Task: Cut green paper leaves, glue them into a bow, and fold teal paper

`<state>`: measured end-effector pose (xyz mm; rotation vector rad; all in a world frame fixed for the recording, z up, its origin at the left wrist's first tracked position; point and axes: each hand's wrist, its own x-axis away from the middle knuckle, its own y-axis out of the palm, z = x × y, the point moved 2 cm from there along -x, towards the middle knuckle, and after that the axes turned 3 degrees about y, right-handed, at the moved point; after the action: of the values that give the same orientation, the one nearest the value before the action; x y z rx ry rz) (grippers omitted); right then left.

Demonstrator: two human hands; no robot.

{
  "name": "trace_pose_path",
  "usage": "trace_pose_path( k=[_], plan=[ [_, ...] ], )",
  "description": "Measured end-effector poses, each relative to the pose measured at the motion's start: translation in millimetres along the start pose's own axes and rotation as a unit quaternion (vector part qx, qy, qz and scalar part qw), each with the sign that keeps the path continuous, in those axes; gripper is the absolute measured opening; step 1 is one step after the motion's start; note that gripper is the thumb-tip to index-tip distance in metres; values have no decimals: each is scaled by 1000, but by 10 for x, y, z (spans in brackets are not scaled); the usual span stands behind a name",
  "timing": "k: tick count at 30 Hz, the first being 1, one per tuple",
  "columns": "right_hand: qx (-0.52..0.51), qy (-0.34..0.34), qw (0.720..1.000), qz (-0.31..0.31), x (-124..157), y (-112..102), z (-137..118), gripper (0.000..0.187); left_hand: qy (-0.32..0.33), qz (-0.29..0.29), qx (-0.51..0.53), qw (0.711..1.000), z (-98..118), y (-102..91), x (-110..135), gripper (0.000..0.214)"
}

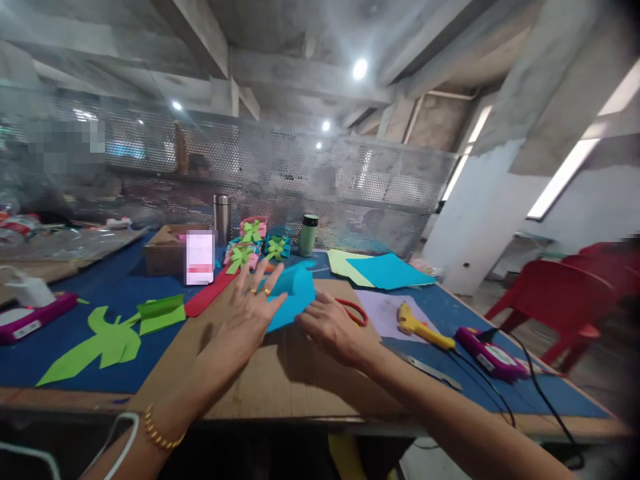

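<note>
A blue sheet of paper lies folded on the brown cardboard board in the middle of the table. My left hand lies open with fingers spread, its fingertips on the sheet's left edge. My right hand presses flat on the sheet's lower right corner, fingers stretched out. Red-handled scissors lie just behind my right hand.
Green paper cutouts lie at the left. A yellow glue gun, a pink device with a black cable and a metal ruler lie at the right. Paper flowers, a flask, a box and loose sheets stand behind. Red chairs stand far right.
</note>
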<state>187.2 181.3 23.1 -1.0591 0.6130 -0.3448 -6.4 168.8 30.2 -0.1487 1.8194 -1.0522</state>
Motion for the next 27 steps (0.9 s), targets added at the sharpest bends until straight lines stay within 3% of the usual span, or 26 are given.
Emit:
trace_pose_path(
  k=[3,6,8,11,13,16,20,27],
  plan=[
    [-27,-8,1000,0,166,-45,-219,29,-5,-28,37,999,73,-34,305,29],
    [-80,-3,996,-31,272,-185,-337,24,13,-71,62,996,132,40,532,48],
    [-125,5,991,-44,332,-250,-341,23,19,-111,62,992,139,137,649,46],
    [-122,105,985,-63,423,-184,-133,26,30,-125,18,992,115,268,779,34],
    [-68,211,971,-83,483,-50,117,26,31,-108,-32,993,110,311,839,38],
    [-18,290,951,-109,520,163,445,22,33,-73,-70,994,164,304,897,39],
    [10,312,940,-134,430,342,637,25,45,-50,-54,996,284,230,914,34],
    [27,344,928,-140,258,454,851,29,24,-95,-10,995,383,125,835,28]
  ],
)
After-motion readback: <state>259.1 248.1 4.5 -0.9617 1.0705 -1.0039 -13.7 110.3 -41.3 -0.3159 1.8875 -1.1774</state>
